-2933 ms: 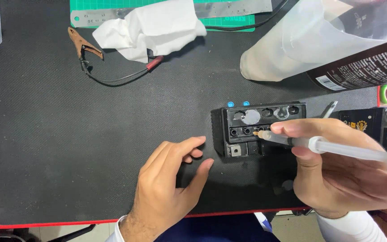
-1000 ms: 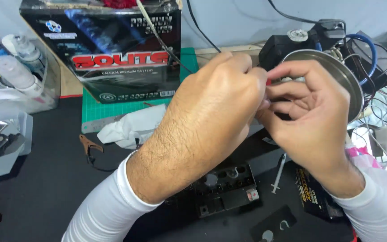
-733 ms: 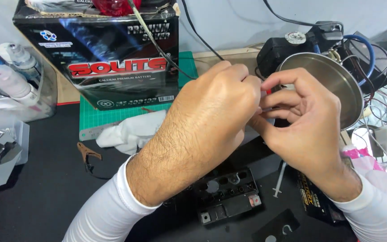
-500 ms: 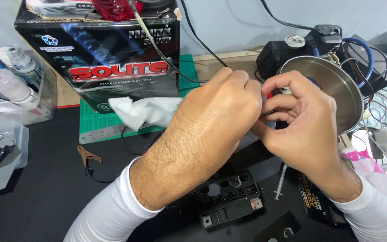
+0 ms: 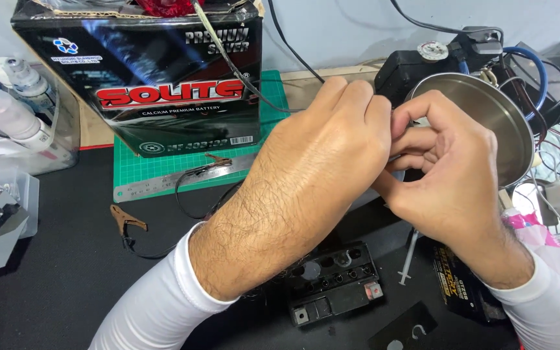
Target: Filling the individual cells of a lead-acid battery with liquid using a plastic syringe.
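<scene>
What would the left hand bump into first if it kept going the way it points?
Probably the right hand: the left hand points right and its fingers already meet it. Behind sits the steel bowl, though depth is unclear.

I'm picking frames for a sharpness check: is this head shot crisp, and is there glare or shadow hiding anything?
Head view: mostly sharp, hairs on the left hand are crisp; the right hand is equally clear. Soft sheen on the steel bowl and the glossy black box, nothing blown out. The hands cover whatever they pinch; the small black battery sits in their shade.
</scene>
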